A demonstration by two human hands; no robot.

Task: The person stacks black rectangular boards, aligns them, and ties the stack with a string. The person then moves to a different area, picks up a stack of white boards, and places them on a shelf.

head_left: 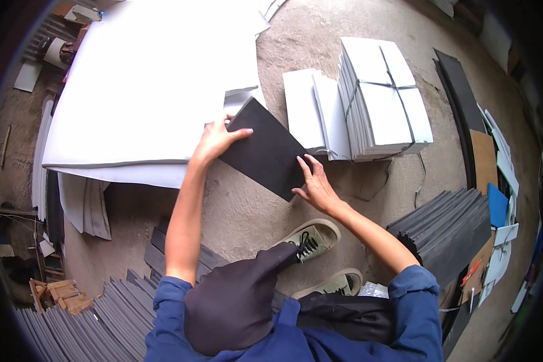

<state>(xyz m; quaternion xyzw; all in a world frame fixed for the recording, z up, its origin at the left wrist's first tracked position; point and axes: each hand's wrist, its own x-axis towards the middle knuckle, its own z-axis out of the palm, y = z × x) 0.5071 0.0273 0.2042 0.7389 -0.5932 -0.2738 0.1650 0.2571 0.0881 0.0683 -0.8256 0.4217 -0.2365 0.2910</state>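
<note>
A flat black rectangular sheet (pixel 264 146) is held up at a slant in front of me, above the floor. My left hand (pixel 218 137) grips its upper left edge, thumb across the face and the other fingers mostly hidden behind. At the lower right end, my right hand (pixel 318 186) holds the sheet by its edge, fingertips on the face and thumb near the bottom corner. The sheet's far corner overlaps the border of a large white sheet stack (pixel 145 90).
A strapped bundle of white sheets (pixel 383 99) stands on the floor ahead right, with loose white boards (pixel 304 108) leaning beside it. Stacks of dark grey sheets lie at right (pixel 443 232) and lower left (pixel 96 320). My shoes (pixel 314 241) are below the sheet.
</note>
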